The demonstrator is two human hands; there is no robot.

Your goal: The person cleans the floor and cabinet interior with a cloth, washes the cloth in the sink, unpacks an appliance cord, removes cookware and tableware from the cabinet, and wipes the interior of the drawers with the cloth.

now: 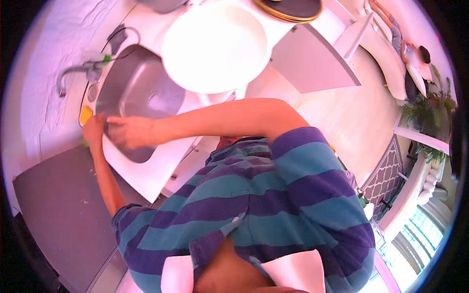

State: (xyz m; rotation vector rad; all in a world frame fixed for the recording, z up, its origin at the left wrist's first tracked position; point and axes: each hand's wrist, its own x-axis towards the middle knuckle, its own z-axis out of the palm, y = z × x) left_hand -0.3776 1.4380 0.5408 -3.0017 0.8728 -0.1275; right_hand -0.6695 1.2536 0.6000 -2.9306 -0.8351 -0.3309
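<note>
My left hand (94, 129) is at the sink's back left rim, close beside a yellow sponge (86, 115). Its fingers are blurred, and whether it grips anything is unclear. A bit of green shows at its lower edge. Over the near end of the grey sink basin (141, 88) is my right hand (131, 132), its fingers pointing toward the left hand and smeared by motion. A gap between the hands is hard to make out. Beyond my right forearm stands a large white round basin (215, 49), its inside washed out by light.
A grey faucet (73, 72) rises behind the sink. Dark plates with gold rims (293, 10) are stacked at the far counter end. A cabinet door (312, 61) hangs open. A dark counter panel (68, 205) lies left. Another person (410, 56) is in the room, far right.
</note>
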